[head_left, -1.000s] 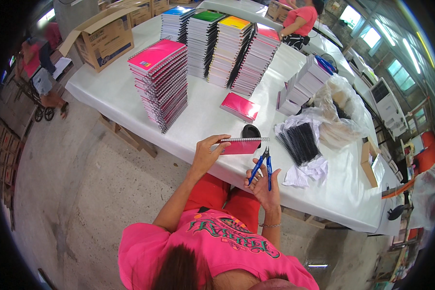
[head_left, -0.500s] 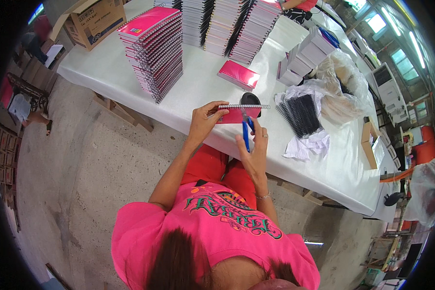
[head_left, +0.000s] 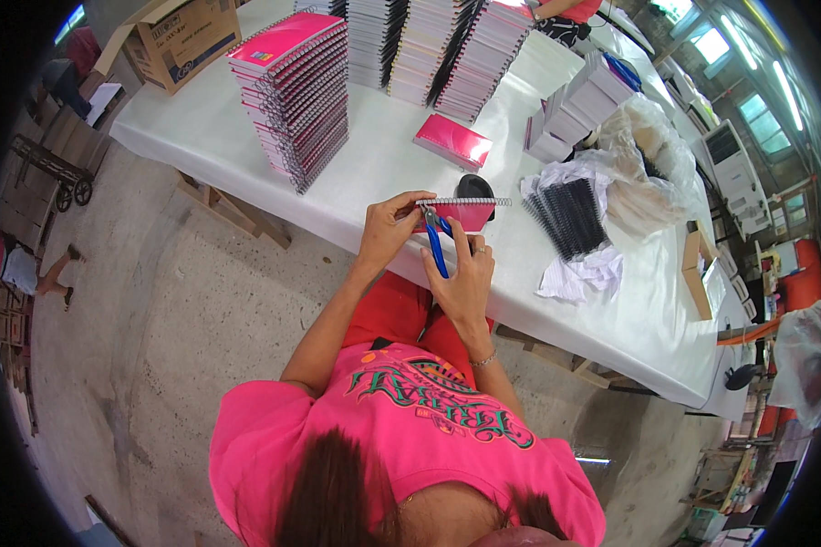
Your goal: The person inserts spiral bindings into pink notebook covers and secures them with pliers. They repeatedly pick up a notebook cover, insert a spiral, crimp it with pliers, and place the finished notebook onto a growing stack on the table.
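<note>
My left hand [head_left: 390, 226] grips the left end of a pink spiral notebook [head_left: 470, 215] at the table's near edge, its wire coil running along the far side. In my right hand [head_left: 462, 281] is a pair of blue-handled pliers [head_left: 436, 248], jaws up at the left end of the coil, beside my left fingers. Whether the jaws touch the wire is too small to tell. A round black object [head_left: 475, 187] lies just beyond the notebook, partly hidden by it. Farther back sits a small stack of pink covers or pads [head_left: 453, 141].
A tall stack of pink spiral notebooks [head_left: 303, 109] stands left, with more bound stacks [head_left: 429, 55] behind. Black plastic coils [head_left: 567, 219] lie on white paper to the right, near clear plastic bags [head_left: 648, 173]. A cardboard box [head_left: 187, 46] is at far left. Someone walks on the left [head_left: 36, 273].
My right hand has moved left with the pliers, from the middle of the coil to its left end. My left hand still holds the notebook. A person at far left has walked on.
</note>
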Tool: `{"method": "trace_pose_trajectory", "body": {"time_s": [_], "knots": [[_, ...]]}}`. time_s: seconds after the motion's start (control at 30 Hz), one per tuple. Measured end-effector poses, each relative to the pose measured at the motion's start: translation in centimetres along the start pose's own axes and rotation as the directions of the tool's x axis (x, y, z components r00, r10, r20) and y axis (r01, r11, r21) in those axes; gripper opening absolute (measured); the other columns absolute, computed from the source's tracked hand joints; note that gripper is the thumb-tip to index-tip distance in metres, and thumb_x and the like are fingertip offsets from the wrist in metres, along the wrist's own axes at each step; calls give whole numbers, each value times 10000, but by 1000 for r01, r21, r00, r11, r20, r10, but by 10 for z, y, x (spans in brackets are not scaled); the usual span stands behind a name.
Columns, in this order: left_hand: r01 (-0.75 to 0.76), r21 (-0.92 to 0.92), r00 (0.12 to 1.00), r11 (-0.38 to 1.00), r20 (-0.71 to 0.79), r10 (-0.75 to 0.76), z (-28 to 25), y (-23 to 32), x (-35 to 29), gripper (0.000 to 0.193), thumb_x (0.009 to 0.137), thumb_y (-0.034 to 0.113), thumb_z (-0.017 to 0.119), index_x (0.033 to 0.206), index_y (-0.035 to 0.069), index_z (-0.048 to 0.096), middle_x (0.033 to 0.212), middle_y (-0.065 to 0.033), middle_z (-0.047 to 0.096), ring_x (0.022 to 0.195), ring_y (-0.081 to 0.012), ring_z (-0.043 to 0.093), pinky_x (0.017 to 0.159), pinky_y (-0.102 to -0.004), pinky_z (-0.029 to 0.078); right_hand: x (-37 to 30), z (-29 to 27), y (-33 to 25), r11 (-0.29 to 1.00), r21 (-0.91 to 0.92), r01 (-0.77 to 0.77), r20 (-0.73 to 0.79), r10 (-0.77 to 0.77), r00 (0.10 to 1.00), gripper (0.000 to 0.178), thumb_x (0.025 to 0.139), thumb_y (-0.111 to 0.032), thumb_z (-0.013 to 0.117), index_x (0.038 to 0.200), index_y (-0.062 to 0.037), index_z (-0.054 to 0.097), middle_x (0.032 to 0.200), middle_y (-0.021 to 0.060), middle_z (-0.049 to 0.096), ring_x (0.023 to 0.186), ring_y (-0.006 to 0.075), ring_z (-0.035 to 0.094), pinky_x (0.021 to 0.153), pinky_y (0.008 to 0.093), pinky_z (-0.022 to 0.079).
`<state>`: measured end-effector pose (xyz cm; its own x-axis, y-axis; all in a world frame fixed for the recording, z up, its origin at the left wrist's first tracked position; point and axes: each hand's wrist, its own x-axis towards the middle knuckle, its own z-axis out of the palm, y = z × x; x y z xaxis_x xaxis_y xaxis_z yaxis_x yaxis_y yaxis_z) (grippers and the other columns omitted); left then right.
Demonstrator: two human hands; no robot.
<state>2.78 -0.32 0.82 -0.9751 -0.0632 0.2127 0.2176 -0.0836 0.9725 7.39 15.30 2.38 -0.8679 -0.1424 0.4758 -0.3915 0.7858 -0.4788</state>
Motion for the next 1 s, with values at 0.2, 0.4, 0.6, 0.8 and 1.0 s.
{"method": "trace_pose_trajectory", "body": {"time_s": [0.2, 0.4, 0.6, 0.8, 1.0], "knots": [[-31, 55, 999, 998, -11, 32, 1, 6, -2, 296, 923, -65, 540, 1182, -11, 673, 962, -73, 719, 883, -99, 675, 772, -229, 571, -2, -1, 0, 1000, 5, 15, -34, -15, 999, 622, 801, -351, 756, 1342, -112, 563, 991, 141, 550, 893, 307, 529, 766, 427, 405], [-17, 66, 1000, 998, -22, 18, 1, 2, -2, 299, 928, -62, 541, 1189, -4, 673, 974, -84, 724, 882, -106, 682, 773, -230, 575, -4, -2, -2, 999, -22, 31, -78, -32, 996, 623, 797, -346, 762, 1342, -117, 567, 976, 135, 549, 890, 297, 531, 760, 423, 403], [-9, 10, 1000, 1000, -27, 9, 2, 3, -2, 293, 930, -44, 562, 1196, 7, 674, 983, -95, 732, 886, -105, 687, 757, -230, 581, -4, 1, -1, 999, -4, 33, -66, -33, 997, 619, 792, -334, 764, 1342, -123, 573, 958, 126, 554, 880, 286, 537, 752, 415, 403], [-48, 60, 997, 997, -56, 51, 5, 5, -4, 286, 918, -21, 587, 1189, 3, 676, 911, -72, 734, 817, -79, 669, 695, -221, 556, -5, 1, -2, 999, 35, 2, -15, -1, 1000, 548, 853, -343, 712, 1326, -97, 583, 838, 113, 564, 705, 253, 549, 641, 365, 424], [-116, 363, 984, 924, -84, 156, 12, 6, -14, 287, 906, 57, 583, 1173, 42, 684, 812, -116, 704, 715, -115, 647, 640, -287, 522, 7, -19, 18, -73, 582, -810, 811, -24, 585, 560, 1007, -492, 447, 1268, -11, 567, 744, 71, 566, 505, 179, 494, 488, 270, 403]]}}
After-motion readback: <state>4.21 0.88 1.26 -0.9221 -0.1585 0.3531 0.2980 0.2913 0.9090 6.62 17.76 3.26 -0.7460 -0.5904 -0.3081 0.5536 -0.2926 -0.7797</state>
